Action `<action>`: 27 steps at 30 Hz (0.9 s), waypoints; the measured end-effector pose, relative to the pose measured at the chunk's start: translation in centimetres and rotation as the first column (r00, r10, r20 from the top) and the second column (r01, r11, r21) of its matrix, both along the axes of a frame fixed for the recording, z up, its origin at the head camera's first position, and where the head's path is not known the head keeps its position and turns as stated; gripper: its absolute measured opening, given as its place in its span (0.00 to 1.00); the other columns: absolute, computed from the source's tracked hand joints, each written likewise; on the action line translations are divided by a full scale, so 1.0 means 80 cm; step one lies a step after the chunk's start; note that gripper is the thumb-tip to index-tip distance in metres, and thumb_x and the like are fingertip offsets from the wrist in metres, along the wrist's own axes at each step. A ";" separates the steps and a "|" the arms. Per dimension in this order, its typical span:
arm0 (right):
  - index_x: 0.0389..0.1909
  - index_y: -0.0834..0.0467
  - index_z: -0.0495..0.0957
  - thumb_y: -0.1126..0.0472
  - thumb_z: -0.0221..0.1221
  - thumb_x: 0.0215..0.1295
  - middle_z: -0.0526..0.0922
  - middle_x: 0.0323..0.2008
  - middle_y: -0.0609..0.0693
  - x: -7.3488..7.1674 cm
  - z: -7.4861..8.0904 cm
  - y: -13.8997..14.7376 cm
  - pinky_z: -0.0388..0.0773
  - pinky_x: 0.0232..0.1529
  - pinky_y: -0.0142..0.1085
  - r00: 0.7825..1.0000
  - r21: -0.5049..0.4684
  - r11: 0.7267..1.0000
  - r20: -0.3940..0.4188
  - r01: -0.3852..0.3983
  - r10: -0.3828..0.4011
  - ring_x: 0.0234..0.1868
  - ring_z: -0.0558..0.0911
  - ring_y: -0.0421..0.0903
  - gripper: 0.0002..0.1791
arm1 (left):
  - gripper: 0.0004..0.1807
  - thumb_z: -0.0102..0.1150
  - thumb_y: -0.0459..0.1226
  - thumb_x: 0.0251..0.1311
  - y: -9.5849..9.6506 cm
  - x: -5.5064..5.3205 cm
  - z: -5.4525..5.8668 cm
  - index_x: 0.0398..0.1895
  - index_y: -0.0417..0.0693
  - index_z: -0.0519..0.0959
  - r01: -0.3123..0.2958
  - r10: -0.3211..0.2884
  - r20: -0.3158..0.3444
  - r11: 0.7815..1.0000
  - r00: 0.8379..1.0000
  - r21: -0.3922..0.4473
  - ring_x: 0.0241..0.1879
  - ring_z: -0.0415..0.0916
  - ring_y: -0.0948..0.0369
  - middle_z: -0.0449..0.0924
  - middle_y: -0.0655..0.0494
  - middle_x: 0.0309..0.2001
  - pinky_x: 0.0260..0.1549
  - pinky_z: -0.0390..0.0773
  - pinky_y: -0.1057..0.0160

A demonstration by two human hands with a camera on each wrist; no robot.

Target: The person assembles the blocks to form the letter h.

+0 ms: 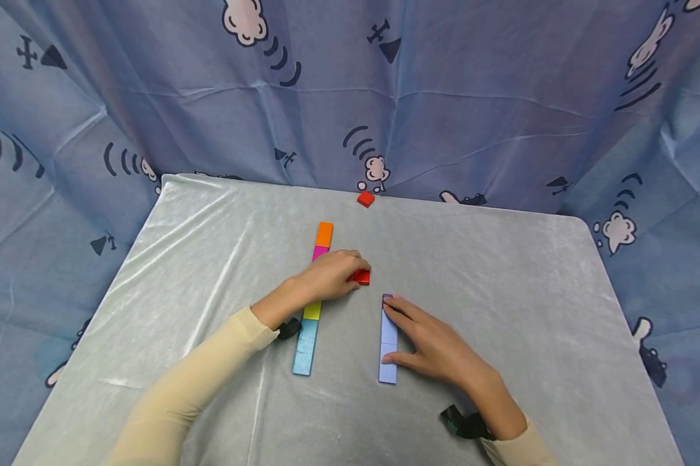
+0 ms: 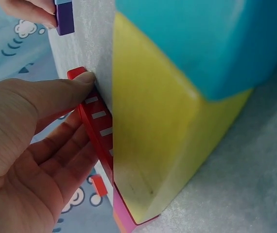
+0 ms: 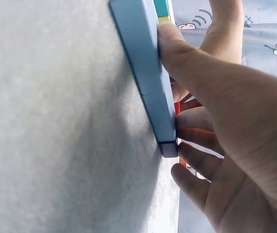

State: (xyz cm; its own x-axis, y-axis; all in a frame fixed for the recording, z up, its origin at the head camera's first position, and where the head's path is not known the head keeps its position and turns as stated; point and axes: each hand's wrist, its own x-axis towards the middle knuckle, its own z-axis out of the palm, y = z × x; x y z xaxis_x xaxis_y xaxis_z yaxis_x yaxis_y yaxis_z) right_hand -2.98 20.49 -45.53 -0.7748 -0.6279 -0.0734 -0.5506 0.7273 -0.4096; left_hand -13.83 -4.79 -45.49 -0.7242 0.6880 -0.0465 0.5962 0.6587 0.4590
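My left hand pinches a red block between thumb and fingers, just right of a coloured row. White rectangles mark one side of that block in the left wrist view. The row runs from orange through magenta and yellow to blue; my left forearm hides its middle. My right hand rests over a second row of lavender blocks. Its thumb and fingertips touch that row, fingers spread. A dark purple block caps the row's far end.
A small red block lies by the table's far edge. Pale grey cloth covers the table, with patterned blue curtains behind and at both sides. Dark wrist straps sit on my wrists.
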 end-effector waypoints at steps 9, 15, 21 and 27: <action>0.79 0.62 0.67 0.40 0.74 0.60 0.66 0.81 0.57 -0.004 -0.002 -0.003 0.74 0.75 0.54 1.000 -0.012 1.000 0.002 -0.004 0.004 0.80 0.69 0.57 0.52 | 0.18 0.68 0.35 0.69 0.000 -0.001 0.000 0.61 0.43 0.85 0.004 -0.004 -0.005 1.000 1.000 -0.001 0.53 0.83 0.54 0.87 0.49 0.54 0.60 0.84 0.56; 0.78 0.62 0.67 0.39 0.74 0.60 0.66 0.81 0.57 -0.005 -0.003 -0.006 0.73 0.76 0.54 1.000 -0.023 1.000 -0.010 -0.015 0.015 0.81 0.69 0.57 0.52 | 0.18 0.69 0.36 0.69 0.000 -0.002 -0.001 0.60 0.44 0.85 0.009 -0.009 -0.013 1.000 1.000 -0.003 0.53 0.83 0.54 0.88 0.49 0.54 0.61 0.84 0.56; 0.78 0.62 0.67 0.39 0.74 0.60 0.66 0.81 0.56 -0.004 -0.004 -0.007 0.72 0.77 0.53 1.000 -0.016 1.000 -0.002 -0.007 0.006 0.81 0.68 0.56 0.52 | 0.18 0.69 0.36 0.69 0.000 -0.002 -0.001 0.60 0.43 0.85 0.016 -0.016 -0.011 1.000 1.000 -0.008 0.52 0.83 0.54 0.88 0.49 0.54 0.60 0.84 0.56; 0.79 0.62 0.66 0.38 0.73 0.61 0.65 0.82 0.56 -0.004 -0.004 -0.008 0.71 0.78 0.53 1.000 -0.016 1.000 0.014 -0.009 0.009 0.82 0.67 0.55 0.52 | 0.17 0.68 0.35 0.69 -0.001 -0.002 0.000 0.59 0.43 0.85 0.016 -0.016 -0.004 1.000 1.000 -0.017 0.52 0.83 0.54 0.88 0.49 0.54 0.60 0.84 0.56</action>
